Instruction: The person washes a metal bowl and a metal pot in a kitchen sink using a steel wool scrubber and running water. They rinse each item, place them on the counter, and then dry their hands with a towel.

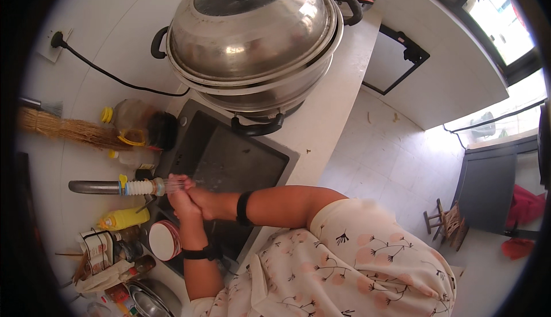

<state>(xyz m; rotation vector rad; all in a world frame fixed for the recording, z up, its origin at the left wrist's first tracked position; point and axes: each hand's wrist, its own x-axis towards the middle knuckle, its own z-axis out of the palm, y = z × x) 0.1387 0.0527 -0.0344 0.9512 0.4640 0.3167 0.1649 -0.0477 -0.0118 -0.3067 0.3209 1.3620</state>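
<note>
Water sprays from the faucet's white corrugated nozzle (140, 187) onto my two hands over the dark sink (241, 155). My left hand (181, 198) comes from below in the picture, its palm side against my right hand (200, 198), which comes from the right. The two press together and overlap, so their fingers are partly hidden and blurred. No object shows between them. A dark band is on each forearm. A round white-topped tub with a red patterned side (164, 240) stands beside my left wrist. A yellow bottle (127, 219) lies near the faucet in the picture.
A large lidded steel pot (254, 37) with black handles overhangs the sink's far end on the counter (340, 89). A straw broom (71, 130), yellow-capped jugs (133, 117) and a black power cord (116, 80) are along the wall. Steel bowls (148, 300) sit at lower left.
</note>
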